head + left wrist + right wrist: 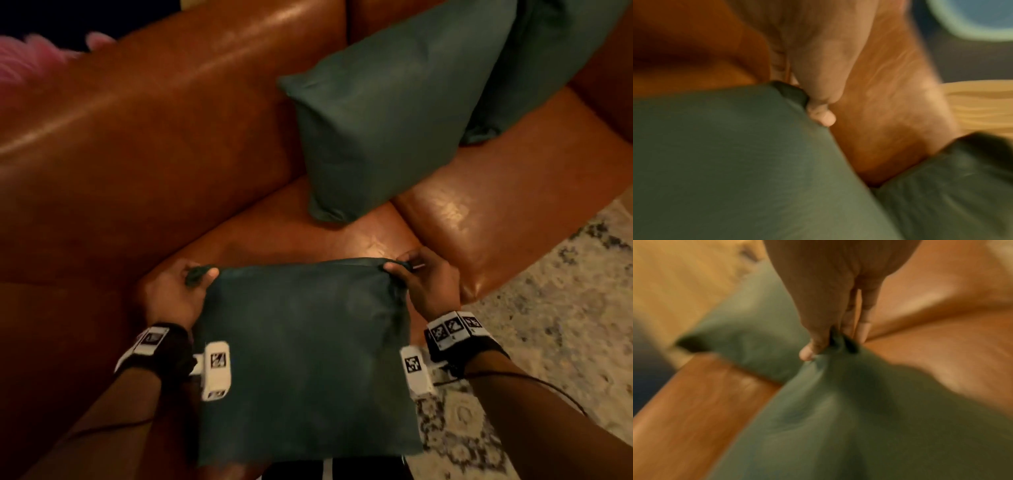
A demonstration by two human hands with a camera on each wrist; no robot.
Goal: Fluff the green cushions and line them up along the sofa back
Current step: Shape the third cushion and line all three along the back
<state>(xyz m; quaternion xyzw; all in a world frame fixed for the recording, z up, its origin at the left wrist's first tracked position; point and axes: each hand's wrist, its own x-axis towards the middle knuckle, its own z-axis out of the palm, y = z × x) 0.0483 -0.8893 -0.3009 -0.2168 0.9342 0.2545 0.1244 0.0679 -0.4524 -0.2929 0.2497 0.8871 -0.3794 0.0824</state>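
Note:
I hold a dark green cushion (305, 356) flat in front of me, over the front edge of the brown leather sofa (144, 144). My left hand (181, 287) pinches its far left corner (791, 92); my right hand (421, 277) pinches its far right corner (840, 340). A second green cushion (387, 116) leans against the sofa back, its lower corner on the seat. A third green cushion (534, 68) leans behind it to the right. The wrist views are blurred.
The sofa seat (479, 192) lies between the held cushion and the leaning ones. A pale patterned rug (548, 342) covers the floor at the right. Something pink and fluffy (27, 58) sits beyond the sofa back at the upper left.

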